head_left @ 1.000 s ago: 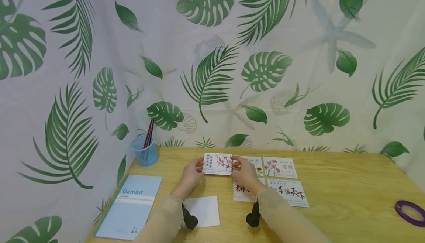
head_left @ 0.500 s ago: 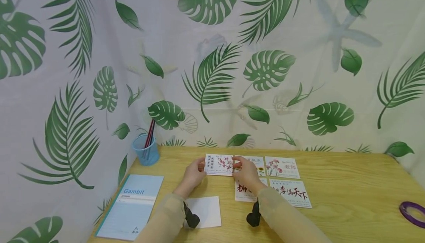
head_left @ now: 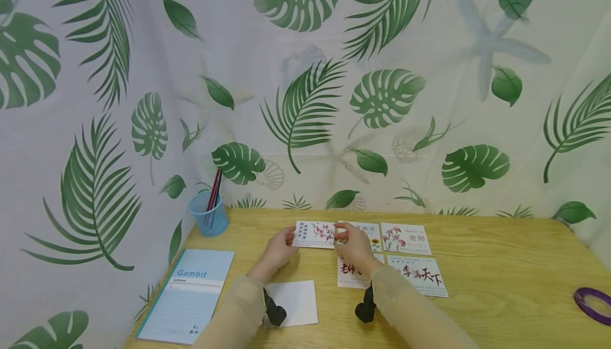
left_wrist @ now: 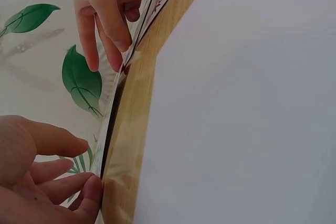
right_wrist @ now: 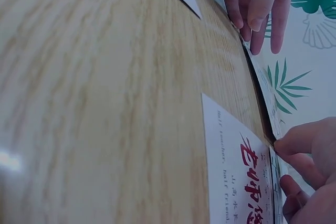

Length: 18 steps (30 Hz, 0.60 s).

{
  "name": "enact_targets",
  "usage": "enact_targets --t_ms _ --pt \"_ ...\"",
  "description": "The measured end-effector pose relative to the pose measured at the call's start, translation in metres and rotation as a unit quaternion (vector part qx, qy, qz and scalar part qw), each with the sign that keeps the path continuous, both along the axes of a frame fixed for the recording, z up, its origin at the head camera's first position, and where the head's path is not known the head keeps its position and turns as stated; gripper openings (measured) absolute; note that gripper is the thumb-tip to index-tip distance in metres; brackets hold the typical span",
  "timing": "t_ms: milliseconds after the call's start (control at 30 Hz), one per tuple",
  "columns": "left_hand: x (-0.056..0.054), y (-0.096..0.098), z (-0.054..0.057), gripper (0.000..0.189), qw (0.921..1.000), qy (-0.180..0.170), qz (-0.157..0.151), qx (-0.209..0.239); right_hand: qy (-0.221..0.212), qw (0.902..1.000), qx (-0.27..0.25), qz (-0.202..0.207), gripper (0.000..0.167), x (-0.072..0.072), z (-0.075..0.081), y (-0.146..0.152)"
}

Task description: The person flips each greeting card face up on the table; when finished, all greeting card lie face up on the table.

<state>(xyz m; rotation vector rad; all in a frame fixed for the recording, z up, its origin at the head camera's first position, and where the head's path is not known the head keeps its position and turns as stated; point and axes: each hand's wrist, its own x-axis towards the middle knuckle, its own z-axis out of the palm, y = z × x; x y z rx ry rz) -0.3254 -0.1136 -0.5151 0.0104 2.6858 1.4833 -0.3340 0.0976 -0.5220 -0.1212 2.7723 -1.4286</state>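
A greeting card with pink blossoms and dark lettering (head_left: 314,235) is held between my two hands at the back of the table. My left hand (head_left: 279,249) pinches its left edge, and my right hand (head_left: 354,245) has thumb and fingers at its right edge. A dark gap shows under the card's long edge in both wrist views. Right beside it lie a sunflower card (head_left: 374,243), partly behind my right hand, and a pink carnation card (head_left: 406,238). In front of these are two cards with red lettering, the left one (head_left: 347,275) partly covered by my right hand and the right one (head_left: 422,276).
A blank white sheet (head_left: 298,304) lies near my left forearm. Leftward are a light blue notebook (head_left: 186,296) and a blue mesh cup (head_left: 210,219) with pencils. A purple ring-shaped roll (head_left: 592,306) lies far right. A leaf-patterned curtain (head_left: 315,179) hangs behind the table.
Both hands stay at the blossom card's sides. Its near edge now sits slightly higher than half a second ago. The other cards have not moved; the head view shifts a little.
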Motion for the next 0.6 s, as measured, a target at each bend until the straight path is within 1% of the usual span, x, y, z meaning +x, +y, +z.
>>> enact_targets --t_ms 100,233,367,600 --pt "0.0004 0.0000 0.0006 0.057 1.0000 -0.001 -0.001 0.000 -0.003 0.9998 -0.018 0.003 0.061 0.0001 0.0000 0.0003" --pt "0.0020 -0.0005 -0.0001 0.057 1.0000 0.001 -0.003 -0.005 -0.002 0.9997 -0.025 0.002 0.062 0.0005 -0.0012 0.0007" --pt "0.0032 -0.0011 -0.0012 0.057 1.0000 -0.002 -0.005 -0.003 0.000 0.9998 -0.020 -0.001 0.060 0.0014 -0.0017 0.0007" --pt "0.0050 -0.0014 0.0001 0.058 0.9999 -0.004 -0.011 -0.010 0.013 0.9998 -0.007 0.012 0.053 0.0063 0.0029 -0.0010"
